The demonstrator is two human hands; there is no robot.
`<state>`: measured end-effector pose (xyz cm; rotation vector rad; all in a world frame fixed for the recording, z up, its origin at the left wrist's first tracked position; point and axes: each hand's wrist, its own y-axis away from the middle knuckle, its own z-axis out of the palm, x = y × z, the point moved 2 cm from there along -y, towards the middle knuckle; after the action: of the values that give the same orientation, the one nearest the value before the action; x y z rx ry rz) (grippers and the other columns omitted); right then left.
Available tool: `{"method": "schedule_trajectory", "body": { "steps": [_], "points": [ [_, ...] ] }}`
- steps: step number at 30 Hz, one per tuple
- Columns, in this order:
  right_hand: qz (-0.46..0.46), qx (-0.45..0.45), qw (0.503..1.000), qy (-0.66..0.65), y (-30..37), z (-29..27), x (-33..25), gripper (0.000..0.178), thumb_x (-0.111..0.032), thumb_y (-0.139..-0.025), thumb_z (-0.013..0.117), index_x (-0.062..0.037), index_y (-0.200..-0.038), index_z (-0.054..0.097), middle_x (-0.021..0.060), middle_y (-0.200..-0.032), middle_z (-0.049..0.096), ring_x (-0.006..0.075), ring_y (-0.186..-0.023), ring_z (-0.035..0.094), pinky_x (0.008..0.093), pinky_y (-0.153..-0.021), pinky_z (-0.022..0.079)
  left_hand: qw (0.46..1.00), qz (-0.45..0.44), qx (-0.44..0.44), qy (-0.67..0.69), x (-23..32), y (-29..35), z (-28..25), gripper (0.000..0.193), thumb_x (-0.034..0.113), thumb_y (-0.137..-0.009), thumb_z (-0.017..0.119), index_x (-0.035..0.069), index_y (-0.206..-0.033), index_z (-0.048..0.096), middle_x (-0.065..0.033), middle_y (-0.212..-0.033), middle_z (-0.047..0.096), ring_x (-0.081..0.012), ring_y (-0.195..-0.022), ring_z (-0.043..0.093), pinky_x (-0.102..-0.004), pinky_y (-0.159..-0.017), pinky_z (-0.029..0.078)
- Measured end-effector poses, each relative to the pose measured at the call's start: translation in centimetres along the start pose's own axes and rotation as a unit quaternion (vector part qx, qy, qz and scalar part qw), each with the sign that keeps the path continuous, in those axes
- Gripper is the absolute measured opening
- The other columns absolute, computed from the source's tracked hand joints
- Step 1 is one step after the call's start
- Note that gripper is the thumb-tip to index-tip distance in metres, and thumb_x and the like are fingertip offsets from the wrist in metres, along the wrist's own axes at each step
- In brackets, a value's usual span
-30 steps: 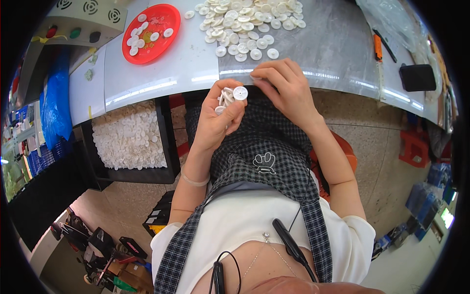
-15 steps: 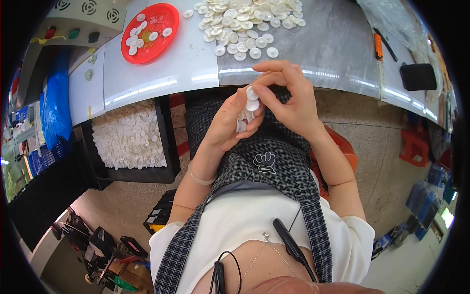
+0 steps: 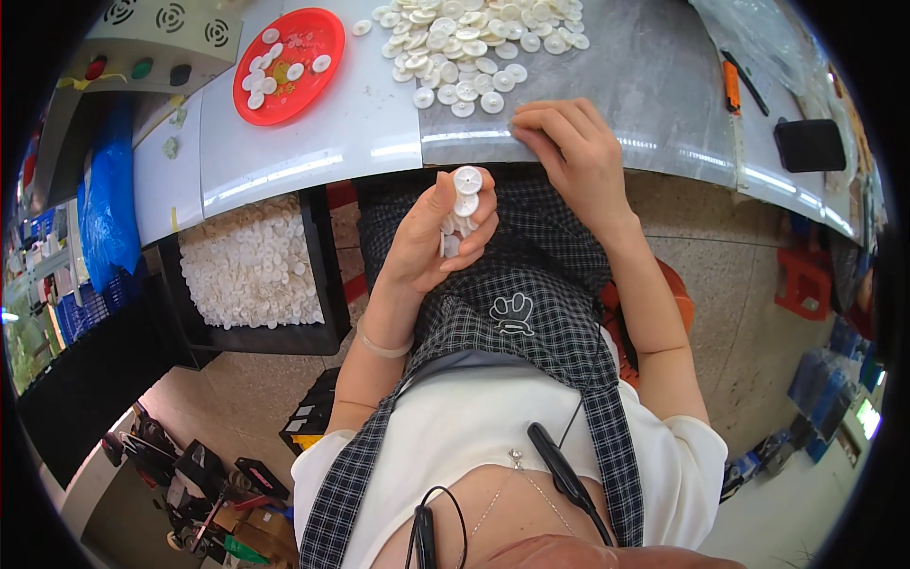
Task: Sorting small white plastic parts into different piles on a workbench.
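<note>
Over my lap, my left hand [image 3: 439, 228] is closed around several white plastic discs [image 3: 467, 180], stacked loosely in the palm. The top disc faces up and shows a small centre hub. My right hand [image 3: 580, 161] is at the table's front edge, fingers curled and thumb drawn in; whatever is under or between the fingertips is hidden. Just left of it, a big pile of similar white discs [image 3: 474, 38] spreads over the grey tabletop, with loose ones at its near edge.
Further left, a red plate [image 3: 322, 90] holds some discs. Below the table, a black bin [image 3: 327, 275] is full of small white parts. At the right lie an orange cutter [image 3: 731, 87] and a black phone-like slab [image 3: 809, 147]. A control box [image 3: 166, 43] stands far left.
My right hand has left the discs in my left hand and reached up to the table edge, covering where a loose disc lay. The left hand has shifted slightly left, still holding discs.
</note>
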<state>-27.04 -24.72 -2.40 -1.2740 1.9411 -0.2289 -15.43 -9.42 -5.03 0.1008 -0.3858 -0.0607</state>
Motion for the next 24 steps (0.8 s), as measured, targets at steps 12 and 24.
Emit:
{"method": "schedule_trajectory", "body": {
  "steps": [12,24],
  "points": [
    [-0.063,-0.022,0.998,-0.015,0.6,-0.6,-0.6,0.017,-0.003,-0.079,0.072,-0.0042,-0.095,0.068,0.0051,-0.092,0.069,0.024,-0.085,0.064,0.0344,-0.072,0.051,1.0,0.012,0.011,-0.02,0.2,0.1,0.1,0.054,0.049,-0.101,0.041,0.0,-0.12,0.052,-0.0046,-0.086,0.051,-0.0068,-0.059,0.045,-0.0153,-0.035,0.034],
    [0.193,-0.027,0.917,-0.348,0.7,-0.7,-2.8,0.028,-0.006,-0.088,0.067,-0.003,-0.116,0.06,0.0068,-0.087,0.073,0.0119,-0.089,0.068,0.0264,-0.08,0.051,0.981,0.029,0.062,-0.18,0.0,-0.6,0.7,0.043,0.041,-0.102,0.044,0.001,-0.118,0.05,-0.0093,-0.094,0.059,-0.0086,-0.058,0.053,-0.0162,-0.035,0.035]
  ]
}}
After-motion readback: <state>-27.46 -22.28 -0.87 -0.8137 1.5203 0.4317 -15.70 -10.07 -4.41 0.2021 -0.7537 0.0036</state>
